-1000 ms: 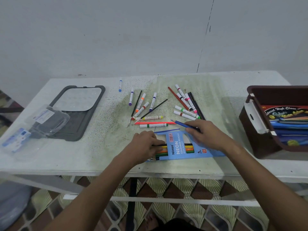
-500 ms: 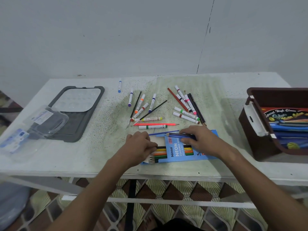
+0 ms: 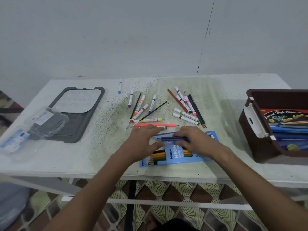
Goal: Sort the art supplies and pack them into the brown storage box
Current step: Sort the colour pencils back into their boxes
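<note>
A blue Ninso neon pencil box [image 3: 176, 153] lies near the table's front edge with several coloured pencils showing in its open left end. My right hand [image 3: 195, 141] pinches a dark blue pencil [image 3: 171, 139] and holds it level over the box. My left hand [image 3: 143, 140] rests on the box's left end, fingers spread. Loose markers [image 3: 141, 108] and pencils [image 3: 196, 110] lie scattered behind the box. The brown storage box [image 3: 260, 139] stands at the right edge with art packs inside.
A grey tray with a white board [image 3: 73, 114] lies at the left, a clear plastic case [image 3: 45, 122] leaning on it. A lone blue marker [image 3: 120, 87] sits near the wall. The white table [image 3: 50, 157] ends just in front of the pencil box.
My right hand has picked the dark blue pencil up from the scattered ones and drawn it left over the pencil box. My left hand shifted slightly up along the box's open end.
</note>
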A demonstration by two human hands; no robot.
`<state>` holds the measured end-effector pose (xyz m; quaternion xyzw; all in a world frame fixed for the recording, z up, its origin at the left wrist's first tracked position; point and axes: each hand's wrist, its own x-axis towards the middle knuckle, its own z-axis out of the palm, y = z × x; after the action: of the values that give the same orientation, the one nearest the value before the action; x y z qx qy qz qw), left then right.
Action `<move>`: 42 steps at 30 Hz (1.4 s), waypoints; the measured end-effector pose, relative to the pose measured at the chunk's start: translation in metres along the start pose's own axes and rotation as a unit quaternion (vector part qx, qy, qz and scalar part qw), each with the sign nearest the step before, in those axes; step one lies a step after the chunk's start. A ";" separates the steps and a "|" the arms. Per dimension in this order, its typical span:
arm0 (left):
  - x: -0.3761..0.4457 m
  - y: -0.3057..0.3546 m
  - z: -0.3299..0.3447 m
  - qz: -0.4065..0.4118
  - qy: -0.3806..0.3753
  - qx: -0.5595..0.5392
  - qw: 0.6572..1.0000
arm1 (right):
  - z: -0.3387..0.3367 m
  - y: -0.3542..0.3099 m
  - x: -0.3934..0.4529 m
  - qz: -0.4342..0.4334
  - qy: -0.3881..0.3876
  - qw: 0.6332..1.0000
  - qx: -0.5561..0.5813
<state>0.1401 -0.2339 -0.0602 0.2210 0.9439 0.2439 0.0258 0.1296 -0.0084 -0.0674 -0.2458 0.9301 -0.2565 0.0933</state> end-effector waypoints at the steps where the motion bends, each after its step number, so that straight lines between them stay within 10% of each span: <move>1: 0.002 0.003 0.002 0.018 -0.015 0.018 1.000 | 0.000 -0.003 0.002 -0.007 -0.001 1.000 -0.005; 27: -0.075 -0.060 -0.040 -0.102 -0.001 0.036 0.994 | 0.024 0.015 -0.011 0.004 0.047 0.999 0.004; 42: -0.020 -0.015 0.001 0.019 -0.040 0.198 0.979 | 0.028 0.016 -0.012 0.000 0.024 0.999 -0.023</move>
<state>0.1518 -0.2535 -0.0697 0.2495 0.9673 0.0435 0.0142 0.1419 -0.0028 -0.0987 -0.2412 0.9380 -0.2404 0.0652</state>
